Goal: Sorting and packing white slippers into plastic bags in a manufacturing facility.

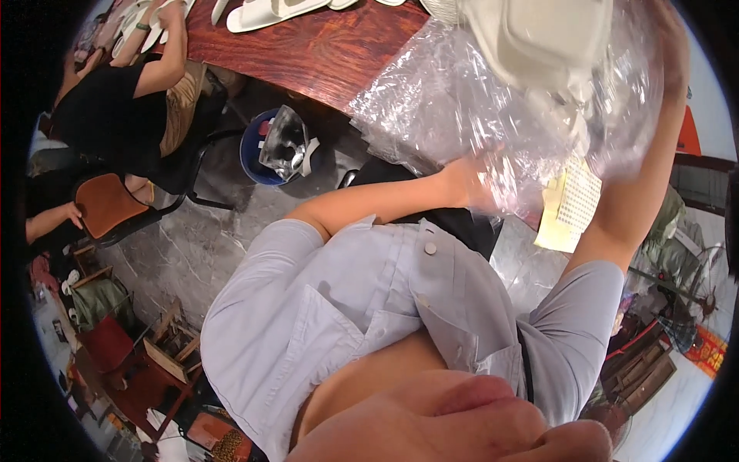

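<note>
A clear plastic bag [493, 115] spreads over the near right corner of the table, crinkled and shiny. Thick off-white pieces shaped like slippers [539, 42] show at the top, in or behind the plastic; which, I cannot tell. My left hand [481, 185] is at the bag's near edge, its fingers blurred and partly covered by plastic. Along the bag's right side reaches my right hand [673, 58], its fingertips hard to make out near the picture's rim. A yellow sheet with rows of small marks [570, 204] hangs below the bag, between my forearms.
White slippers [273, 13] lie on the reddish wooden table [285, 58]. At the left a person in black [108, 108] handles more white slippers. A blue bucket [254, 154] with plastic inside stands on the floor, near a brown-seated chair [112, 204]. Stools and a red chair [115, 343] fill the lower left.
</note>
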Motion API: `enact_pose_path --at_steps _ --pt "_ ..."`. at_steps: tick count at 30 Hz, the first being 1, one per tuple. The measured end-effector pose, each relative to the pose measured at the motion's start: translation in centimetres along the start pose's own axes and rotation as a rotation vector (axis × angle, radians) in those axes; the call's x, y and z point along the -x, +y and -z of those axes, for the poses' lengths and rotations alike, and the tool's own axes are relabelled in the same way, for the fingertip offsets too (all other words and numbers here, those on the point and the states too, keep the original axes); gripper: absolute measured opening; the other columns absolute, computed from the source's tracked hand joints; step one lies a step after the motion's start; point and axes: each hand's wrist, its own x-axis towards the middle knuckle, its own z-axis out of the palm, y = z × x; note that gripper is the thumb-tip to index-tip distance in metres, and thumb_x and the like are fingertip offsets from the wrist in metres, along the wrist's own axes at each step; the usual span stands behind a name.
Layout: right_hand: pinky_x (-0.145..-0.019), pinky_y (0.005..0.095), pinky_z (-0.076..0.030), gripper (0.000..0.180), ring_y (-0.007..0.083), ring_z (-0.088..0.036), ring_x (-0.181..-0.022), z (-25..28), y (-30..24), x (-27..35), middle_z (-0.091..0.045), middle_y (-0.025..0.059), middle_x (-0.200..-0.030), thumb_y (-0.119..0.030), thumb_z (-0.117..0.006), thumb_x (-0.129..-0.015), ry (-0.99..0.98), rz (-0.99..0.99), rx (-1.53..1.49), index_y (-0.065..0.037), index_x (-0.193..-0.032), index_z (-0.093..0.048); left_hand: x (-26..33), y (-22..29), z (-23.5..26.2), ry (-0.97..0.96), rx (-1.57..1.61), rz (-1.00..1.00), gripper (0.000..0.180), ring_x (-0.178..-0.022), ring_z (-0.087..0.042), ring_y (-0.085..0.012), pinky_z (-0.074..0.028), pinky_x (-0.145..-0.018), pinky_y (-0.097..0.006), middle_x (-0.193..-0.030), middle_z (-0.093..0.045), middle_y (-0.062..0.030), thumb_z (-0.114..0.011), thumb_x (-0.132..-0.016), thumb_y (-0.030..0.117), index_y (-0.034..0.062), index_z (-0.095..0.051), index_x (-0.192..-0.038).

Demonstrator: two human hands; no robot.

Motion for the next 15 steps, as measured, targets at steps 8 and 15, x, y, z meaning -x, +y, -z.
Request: enact_pose_path --at_steps 8,15 --pt "-0.082 0.0302 -0.05 0.03 0.0155 -0.064 -0.088 1.9 11.0 14.5 -0.067 0.0056 -0.093 -0.027 -0.067 -0.094 -0.64 -0.528 0.264 -0.001 -0.11 -0.067 -0.1 -0.8 -2.4 0.248 0.721 0.09 0.048 -0.131 -0.047 -0.0281 -0.035 -0.113 -0.043 -0.138 -0.054 -0.0114 -0.056 -0.094 0.036 0.0127 -0.054 -0.135" --pt "-0.078 0.0279 -0.047 0.021 0.013 -0.061 -0.085 3.9 3.7 20.2 -0.066 0.0056 -0.088 -0.016 -0.066 -0.092 -0.21 -0.356 0.594 0.002 -0.104 -0.066 2.1 -1.5 -2.8 -0.019 1.146 0.236 0.057 -0.133 -0.046 -0.0244 -0.029 -0.117 -0.039 -0.142 -0.05 -0.0097 -0.057 -0.096 0.04 0.0108 -0.043 -0.143"
